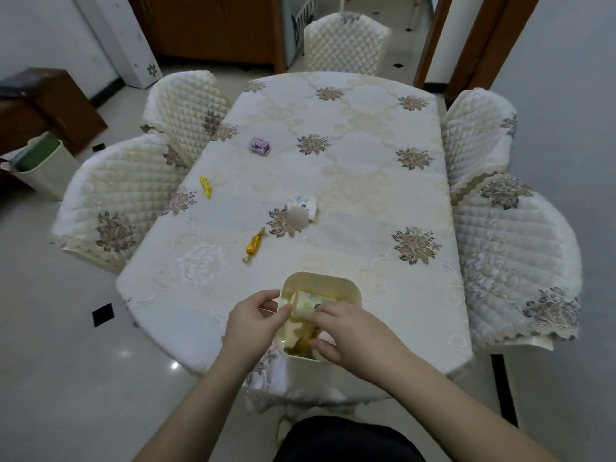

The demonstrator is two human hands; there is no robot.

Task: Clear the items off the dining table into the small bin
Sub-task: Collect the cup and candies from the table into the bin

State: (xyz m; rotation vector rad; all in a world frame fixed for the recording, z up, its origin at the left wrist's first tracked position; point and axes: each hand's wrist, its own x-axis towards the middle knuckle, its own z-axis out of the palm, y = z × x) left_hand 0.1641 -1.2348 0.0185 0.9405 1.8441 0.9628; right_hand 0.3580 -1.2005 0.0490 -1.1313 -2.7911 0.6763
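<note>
Left hand point(253, 320) pinches the small bin's point(346, 285) nine-o'clock rim; right hand point(346, 328), fingers curled, pushes a floral paper cup point(308, 303) in. Pushing hard could tip the bin off the table's point(366, 161) six-o'clock edge.

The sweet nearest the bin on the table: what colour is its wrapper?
Golden orange, shiny wrapper with twisted ends; clearest in the head view.

Both forearms reach forward, left hand point(253, 320) with fingers curled in a pinch, right hand point(346, 328) curled palm-down.
</note>
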